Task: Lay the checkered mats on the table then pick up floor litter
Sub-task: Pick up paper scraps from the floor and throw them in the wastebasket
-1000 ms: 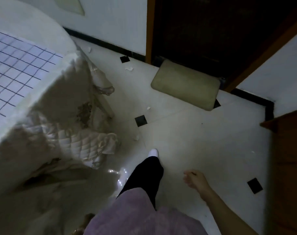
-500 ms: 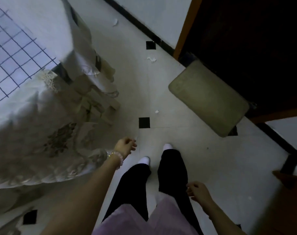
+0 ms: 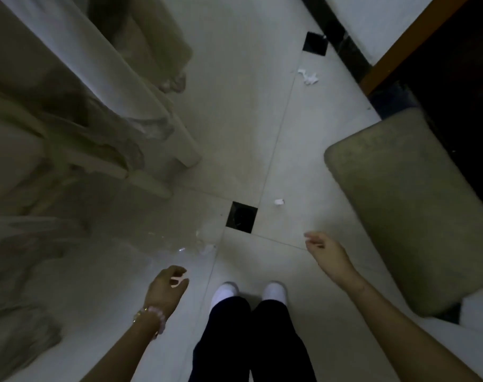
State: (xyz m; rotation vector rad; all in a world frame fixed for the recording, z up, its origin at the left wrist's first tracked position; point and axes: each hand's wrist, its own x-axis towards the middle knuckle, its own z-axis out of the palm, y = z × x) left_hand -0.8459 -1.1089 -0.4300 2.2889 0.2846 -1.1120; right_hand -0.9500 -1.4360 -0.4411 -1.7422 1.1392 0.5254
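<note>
I look straight down at the pale tiled floor. Litter lies on it: a crumpled white tissue point(image 3: 308, 77) far ahead near the skirting, a small white scrap point(image 3: 279, 201) beside a black tile inset point(image 3: 241, 220), and another white scrap point(image 3: 207, 248) at the edge of a clear plastic wrapper point(image 3: 177, 244). My left hand point(image 3: 167, 288), with a bead bracelet on its wrist, hangs low just short of the wrapper, fingers curled around a small white bit. My right hand point(image 3: 327, 253) hovers loosely curled and holds nothing. The checkered mats are out of view.
The table's pale cloth point(image 3: 69, 86) and a table leg point(image 3: 179, 139) fill the left side. An olive doormat point(image 3: 408, 210) lies at the right before a dark doorway with a wooden frame point(image 3: 400, 42). My feet in white socks point(image 3: 225, 292) stand at the bottom centre.
My view has dropped lower and closer to the floor, and the checkered tabletop has left the frame. My left hand moved down toward the wrapper; my right hand swung forward and outward.
</note>
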